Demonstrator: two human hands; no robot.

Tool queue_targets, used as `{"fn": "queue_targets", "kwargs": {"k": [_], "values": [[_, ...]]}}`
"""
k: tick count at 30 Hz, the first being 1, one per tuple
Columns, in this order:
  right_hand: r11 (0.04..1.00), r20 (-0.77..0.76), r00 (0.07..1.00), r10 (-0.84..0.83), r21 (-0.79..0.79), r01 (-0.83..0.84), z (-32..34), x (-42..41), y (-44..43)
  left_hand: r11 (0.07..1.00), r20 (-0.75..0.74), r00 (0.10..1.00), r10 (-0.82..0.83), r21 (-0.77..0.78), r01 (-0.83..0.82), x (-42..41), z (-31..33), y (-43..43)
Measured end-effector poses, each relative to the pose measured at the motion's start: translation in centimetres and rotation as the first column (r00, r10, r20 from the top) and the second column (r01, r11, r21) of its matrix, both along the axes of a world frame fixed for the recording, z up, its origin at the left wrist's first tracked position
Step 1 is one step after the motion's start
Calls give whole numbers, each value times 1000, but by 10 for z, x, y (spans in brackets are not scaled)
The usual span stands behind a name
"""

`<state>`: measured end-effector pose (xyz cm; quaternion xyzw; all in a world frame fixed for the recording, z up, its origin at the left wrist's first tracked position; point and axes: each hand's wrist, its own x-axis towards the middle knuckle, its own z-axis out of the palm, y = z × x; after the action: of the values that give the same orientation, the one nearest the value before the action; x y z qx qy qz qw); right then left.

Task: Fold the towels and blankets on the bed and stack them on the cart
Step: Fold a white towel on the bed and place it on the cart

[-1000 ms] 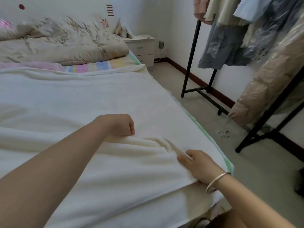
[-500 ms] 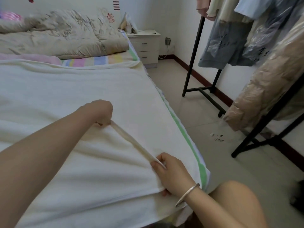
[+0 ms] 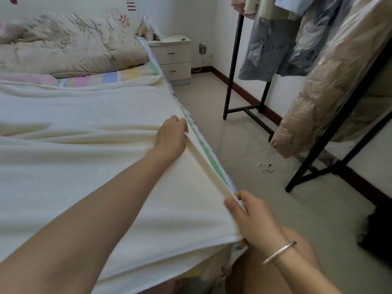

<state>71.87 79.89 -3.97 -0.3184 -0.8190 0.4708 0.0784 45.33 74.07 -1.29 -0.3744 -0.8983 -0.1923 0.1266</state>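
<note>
A large cream blanket [image 3: 84, 166] is spread flat over the near part of the bed [image 3: 110, 78], and most of the mattress is covered by it. Its long edge is lifted a little along the right side of the bed and is drawn tight in a straight line between the two hands.

The left hand [image 3: 171, 136] is reached out over the bed to this right side. Its fingers are curled, and the edge of the blanket is pinched between them and the thumb. The right hand [image 3: 252, 217] is held at the near right corner of the bed. The same edge is pinched there between thumb and forefinger, while the other fingers are closed under the corner of the cloth. A silver bracelet [image 3: 280, 251] is worn on the right wrist.

At the head end of the bed a crumpled beige quilt [image 3: 63, 45] is seen on a striped sheet. Beyond the head end, a white nightstand [image 3: 174, 58] is placed against the wall. To the right of the bed, across the tiled floor, a black clothes rack [image 3: 233, 71] is standing with garments [image 3: 275, 39] hung on it.
</note>
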Motion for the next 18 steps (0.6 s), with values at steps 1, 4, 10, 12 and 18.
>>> {"fn": "queue_targets", "kwargs": {"k": [1, 4, 10, 12, 18], "values": [[999, 3, 1000, -20, -47, 20, -1, 7, 2, 1000, -3, 1000, -25, -16, 25, 6, -4, 7], [995, 39, 998, -40, -92, 44, -8, 18, 2, 990, -20, 998, -67, -126, 64, 21, -11, 20], [992, 49, 992, -119, -47, 121, -34, 12, -1, 942, -139, 987, -78, -335, 28, 23, -19, 20], [983, 34, 986, -166, -80, 168, -38, 13, -1, 937, -147, 988, -54, -349, -1, 24, -18, 22], [938, 54, 962, -269, -211, 275, -40, 7, 5, 984, 225, 973, -58, -149, 93, 27, -22, 5]]}}
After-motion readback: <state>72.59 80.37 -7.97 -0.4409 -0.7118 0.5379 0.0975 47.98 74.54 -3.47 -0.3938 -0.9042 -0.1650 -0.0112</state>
